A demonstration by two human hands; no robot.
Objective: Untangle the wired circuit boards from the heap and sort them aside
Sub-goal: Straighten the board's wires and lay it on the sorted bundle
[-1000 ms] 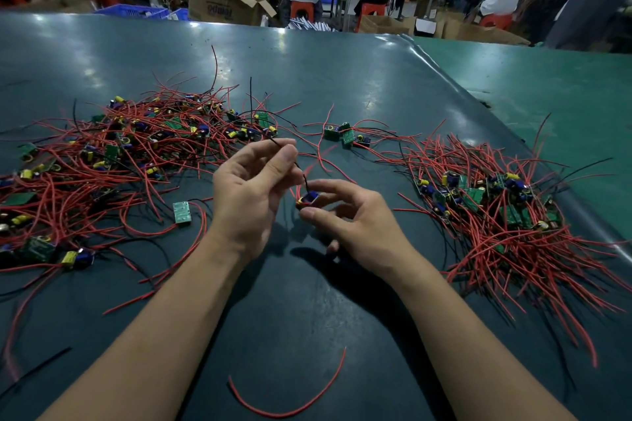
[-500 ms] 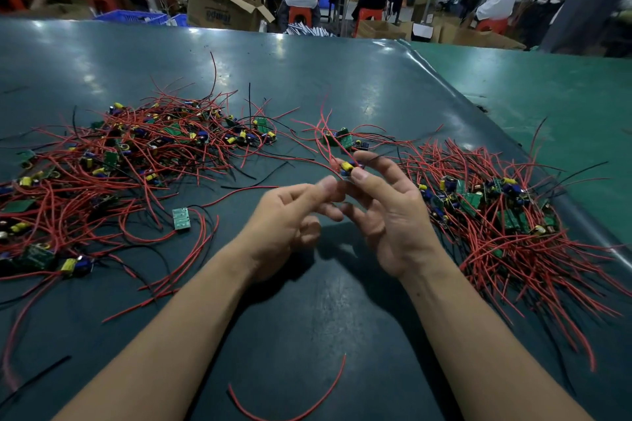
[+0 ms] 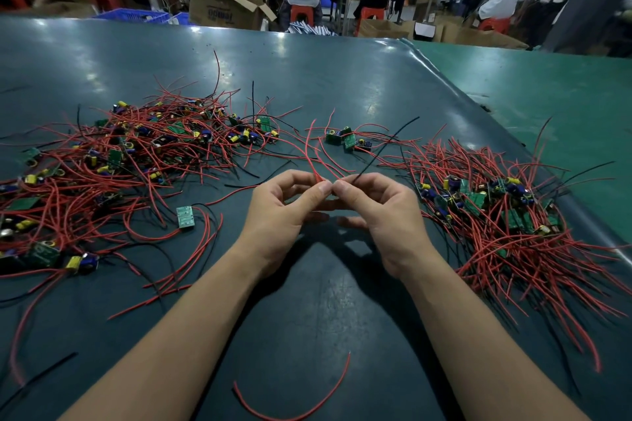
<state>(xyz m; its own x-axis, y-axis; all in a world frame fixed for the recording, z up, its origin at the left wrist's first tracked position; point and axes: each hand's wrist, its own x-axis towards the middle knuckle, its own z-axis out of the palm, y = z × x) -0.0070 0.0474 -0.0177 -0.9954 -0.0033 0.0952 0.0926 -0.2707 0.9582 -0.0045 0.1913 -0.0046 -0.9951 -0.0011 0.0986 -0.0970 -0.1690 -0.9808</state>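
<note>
While hovering mid-table between the tangled red-wired circuit board heap (image 3: 113, 164) and sorted pile (image 3: 506, 215): left hand (image 3: 280, 215) pinching thin red wire (image 3: 313, 161), right hand (image 3: 383, 212) pinching thin black wire (image 3: 386, 143), fingertips touching.

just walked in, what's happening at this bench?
A person is sorting wired circuit boards on a dark table. The left hand pinches a red wire and the right hand pinches a black wire, fingertips nearly touching. A big tangled heap lies to the left, another pile to the right, and a few boards lie between them.
</note>
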